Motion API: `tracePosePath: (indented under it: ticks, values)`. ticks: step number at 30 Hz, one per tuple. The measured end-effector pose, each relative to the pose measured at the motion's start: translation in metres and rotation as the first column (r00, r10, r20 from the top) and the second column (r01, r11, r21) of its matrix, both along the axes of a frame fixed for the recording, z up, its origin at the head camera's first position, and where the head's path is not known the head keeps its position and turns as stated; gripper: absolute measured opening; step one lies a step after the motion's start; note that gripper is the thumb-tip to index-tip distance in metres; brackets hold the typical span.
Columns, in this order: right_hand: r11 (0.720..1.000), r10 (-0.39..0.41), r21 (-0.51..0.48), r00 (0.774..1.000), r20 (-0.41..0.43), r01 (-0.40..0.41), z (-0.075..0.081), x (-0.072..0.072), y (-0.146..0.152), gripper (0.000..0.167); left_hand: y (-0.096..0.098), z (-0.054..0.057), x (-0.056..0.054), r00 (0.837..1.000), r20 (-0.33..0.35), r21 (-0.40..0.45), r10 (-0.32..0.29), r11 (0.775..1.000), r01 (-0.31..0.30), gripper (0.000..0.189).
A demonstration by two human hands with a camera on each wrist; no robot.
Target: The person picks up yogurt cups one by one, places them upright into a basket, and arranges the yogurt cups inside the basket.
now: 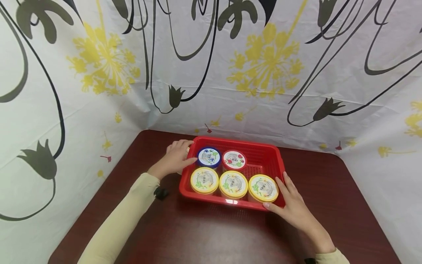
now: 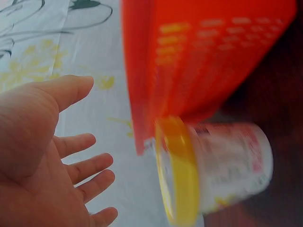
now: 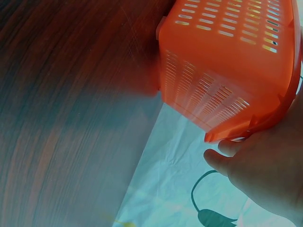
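A red plastic basket (image 1: 214,198) holds several round lidded tubs. At its back stand a blue-lidded tub (image 1: 209,157) and a red-lidded tub (image 1: 234,160); the front row has yellow lids (image 1: 233,184). My left hand (image 1: 174,157) reaches over the basket's left side, thumb at the rim. In the left wrist view its fingers are spread, holding nothing, near another yellow-lidded tub (image 2: 232,165) upright outside the basket; the hand mostly hides that tub in the head view. My right hand (image 1: 295,207) rests on the front right corner, thumb at the front rim, fingers along the right rim.
The basket stands on a dark reddish-brown wooden table (image 1: 197,234), towards its back edge. White cloth (image 1: 197,80) printed with grey and yellow flowers hangs behind the table and at both sides. A dark band (image 1: 161,193) circles the left wrist.
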State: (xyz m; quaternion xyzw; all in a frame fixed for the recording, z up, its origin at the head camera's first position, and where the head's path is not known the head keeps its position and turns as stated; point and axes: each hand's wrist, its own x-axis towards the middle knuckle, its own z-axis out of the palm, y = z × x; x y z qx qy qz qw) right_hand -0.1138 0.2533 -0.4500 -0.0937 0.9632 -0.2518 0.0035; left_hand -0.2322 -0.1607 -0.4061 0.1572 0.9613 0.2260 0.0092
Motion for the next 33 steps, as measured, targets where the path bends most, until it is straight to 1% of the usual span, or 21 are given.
tracePosePath:
  ticks: [4, 9, 13, 15, 20, 24, 26, 29, 33]
  values:
    - [1.0, -0.003, 0.002, 1.0, 0.01, 0.003, 0.0, 0.0, 0.0, 0.107, -0.02, -0.009, 0.003, 0.999, 0.001, 0.008, 0.037, 0.999, -0.037, 0.076]
    - [1.0, -0.005, 0.01, 1.0, -0.005, 0.005, 0.0, 0.001, 0.002, 0.106, -0.032, -0.014, 0.004, 0.999, -0.029, 0.007, 0.028, 1.0, -0.027, 0.075]
    - [1.0, 0.003, 0.0, 1.0, -0.007, -0.003, 0.001, 0.001, 0.001, 0.105, -0.035, -0.014, 0.003, 0.998, -0.038, 0.0, 0.044, 0.999, -0.044, 0.077]
    - [1.0, 0.007, -0.006, 1.0, -0.011, -0.007, 0.0, 0.0, 0.001, 0.105, -0.036, -0.016, 0.003, 0.998, -0.028, -0.002, 0.052, 0.999, -0.052, 0.079]
    - [1.0, 0.008, -0.007, 1.0, -0.007, -0.008, -0.002, 0.0, 0.002, 0.105, -0.041, -0.026, -0.002, 0.998, -0.006, -0.004, 0.061, 0.998, -0.061, 0.086]
    - [1.0, 0.005, -0.002, 1.0, -0.001, -0.005, -0.001, -0.001, 0.001, 0.106, -0.043, -0.035, -0.006, 0.998, 0.016, -0.008, 0.058, 0.998, -0.058, 0.092]
    - [1.0, 0.005, -0.001, 1.0, -0.001, -0.005, 0.0, 0.0, 0.001, 0.106, -0.043, -0.038, -0.008, 0.998, 0.034, -0.008, 0.061, 0.998, -0.061, 0.094]
    - [1.0, 0.004, -0.004, 1.0, 0.003, -0.004, 0.001, 0.0, 0.0, 0.105, -0.042, -0.04, -0.01, 0.997, 0.047, -0.002, 0.068, 0.998, -0.068, 0.097]
    - [1.0, 0.005, -0.008, 1.0, 0.003, -0.005, 0.002, 0.001, -0.001, 0.105, -0.041, -0.041, -0.012, 0.996, 0.044, 0.004, 0.074, 0.997, -0.074, 0.098]
